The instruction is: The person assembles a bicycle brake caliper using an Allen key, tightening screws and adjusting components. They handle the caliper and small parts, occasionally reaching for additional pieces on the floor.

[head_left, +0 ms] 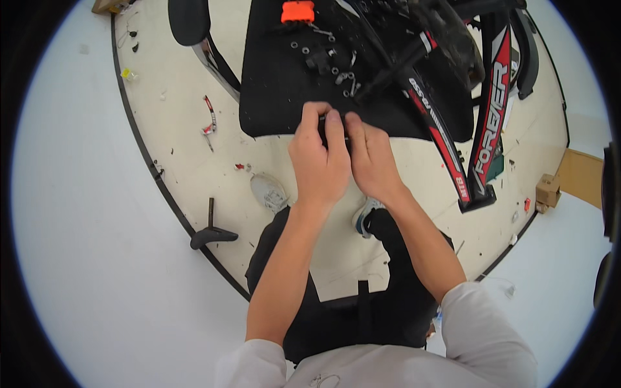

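My left hand (318, 155) and my right hand (374, 158) meet in front of a black chair seat (272, 97). Their fingers are curled around a small dark part (323, 131), mostly hidden, so its kind cannot be made out. Just beyond the hands, loose washers, nuts and small metal fittings (343, 79) lie scattered on the seat beside a dark lump-shaped part (318, 61). A black, red and white bicycle frame (440, 132) rests across the seat's right side, one end sticking out past the front edge. Farther back sits a bright orange object (298, 11).
The chair's left armrest (189, 22) rises beside the seat. A bicycle saddle with its post (213, 235) lies on the floor at left, with a red and black curved part (210, 116) farther off. Small cardboard boxes (548, 189) stand at the right wall.
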The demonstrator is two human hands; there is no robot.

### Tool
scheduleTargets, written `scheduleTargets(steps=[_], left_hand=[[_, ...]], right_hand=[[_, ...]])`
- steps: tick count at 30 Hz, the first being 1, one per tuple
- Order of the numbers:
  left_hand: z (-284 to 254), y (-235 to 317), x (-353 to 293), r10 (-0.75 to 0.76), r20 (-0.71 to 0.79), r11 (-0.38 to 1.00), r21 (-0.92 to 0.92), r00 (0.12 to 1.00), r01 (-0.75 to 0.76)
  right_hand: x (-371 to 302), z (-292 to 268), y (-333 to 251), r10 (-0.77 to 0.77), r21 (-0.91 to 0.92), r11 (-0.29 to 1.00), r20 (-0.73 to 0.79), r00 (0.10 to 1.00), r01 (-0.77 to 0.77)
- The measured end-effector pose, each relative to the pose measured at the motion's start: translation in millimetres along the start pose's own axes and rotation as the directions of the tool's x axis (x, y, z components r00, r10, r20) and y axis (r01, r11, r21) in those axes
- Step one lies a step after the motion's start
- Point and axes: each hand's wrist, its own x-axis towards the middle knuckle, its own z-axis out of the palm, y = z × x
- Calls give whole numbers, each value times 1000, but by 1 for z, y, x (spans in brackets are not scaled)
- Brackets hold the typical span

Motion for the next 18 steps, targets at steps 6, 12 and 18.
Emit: scheduleTargets(steps=[6, 12, 18], left_hand=[[0, -3, -9, 89, -16, 992, 92, 996, -88], [-5, 2, 5, -65, 70, 996, -52, 995, 69], [-20, 7, 2, -257, 235, 863, -381, 937, 332]], right_hand=[[3, -12, -15, 302, 183, 924, 193, 934, -337], [2, -8, -9, 190, 218, 949, 176, 966, -226], [9, -12, -18, 136, 243, 950, 238, 962, -195]])
